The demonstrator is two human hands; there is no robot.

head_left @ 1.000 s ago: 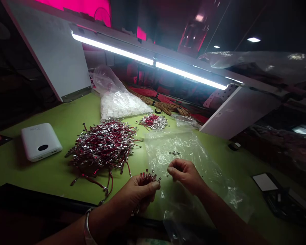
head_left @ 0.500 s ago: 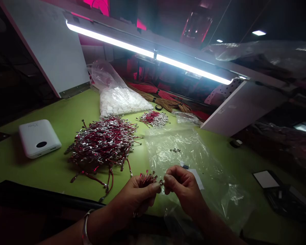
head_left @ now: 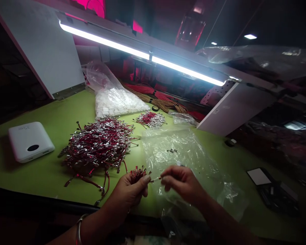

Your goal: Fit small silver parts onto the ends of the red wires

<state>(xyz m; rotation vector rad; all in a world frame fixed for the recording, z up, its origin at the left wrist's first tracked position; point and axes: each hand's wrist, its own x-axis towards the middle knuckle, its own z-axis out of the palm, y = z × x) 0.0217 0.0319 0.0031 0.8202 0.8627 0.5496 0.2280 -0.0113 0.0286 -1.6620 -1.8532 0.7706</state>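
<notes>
My left hand (head_left: 133, 190) is closed round a bunch of short red wires (head_left: 137, 174) with metal terminals, their ends sticking up above the thumb. Close to its right, my right hand (head_left: 182, 183) pinches one end of a short terminal lead (head_left: 156, 179), which spans the gap between both hands. The lead's other end meets my left thumb and fingertips; its exact kind is too small to make out. Behind my left hand lies a large heap of red wires with crimped terminals (head_left: 102, 143). A smaller pile of similar wires (head_left: 151, 119) sits farther back.
A clear plastic sheet (head_left: 173, 139) lies under and beyond my right hand, with a few small metal terminals (head_left: 171, 150) on it. A bag of white connectors (head_left: 119, 102) stands behind the heap. The white power bank (head_left: 30, 141) is left; a black case (head_left: 272, 190) is right.
My hands have drawn slightly apart, and a short piece of the lead now shows between them. The whole view has shifted a little, so things appear farther left.
</notes>
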